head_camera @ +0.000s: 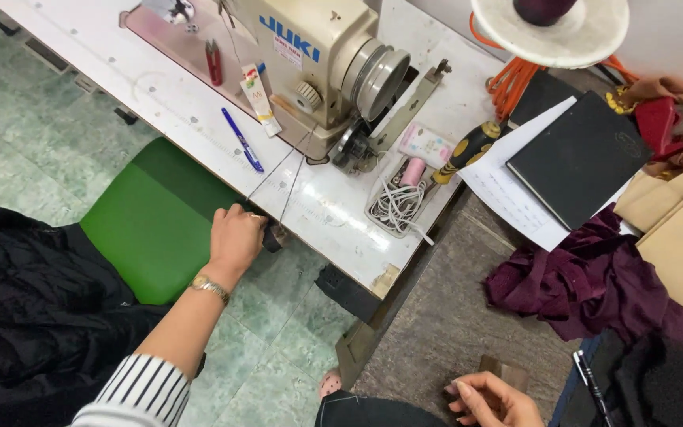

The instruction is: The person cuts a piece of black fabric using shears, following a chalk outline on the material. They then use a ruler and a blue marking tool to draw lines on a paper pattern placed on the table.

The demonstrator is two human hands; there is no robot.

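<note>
My left hand (235, 237), with a striped sleeve and a gold wristwatch (209, 286), is curled at the front edge of the white sewing table (341, 237). Its fingers close on a small dark knob (276, 236) just under that edge. A thin thread runs from there up toward the cream sewing machine (318, 55). My right hand (493, 399) rests low at the bottom of the view on dark cloth (373, 413). Its fingers are loosely bent and hold nothing. A small brown piece (506, 368) lies just beyond it.
A green stool seat (156, 221) stands left of my left hand, next to black fabric (25, 300). The table carries a blue pen (243, 141), red snips (213, 62), a tray of white cable (397, 207), a screwdriver (468, 150) and a black notebook (579, 158). Maroon cloth (586, 285) lies at right.
</note>
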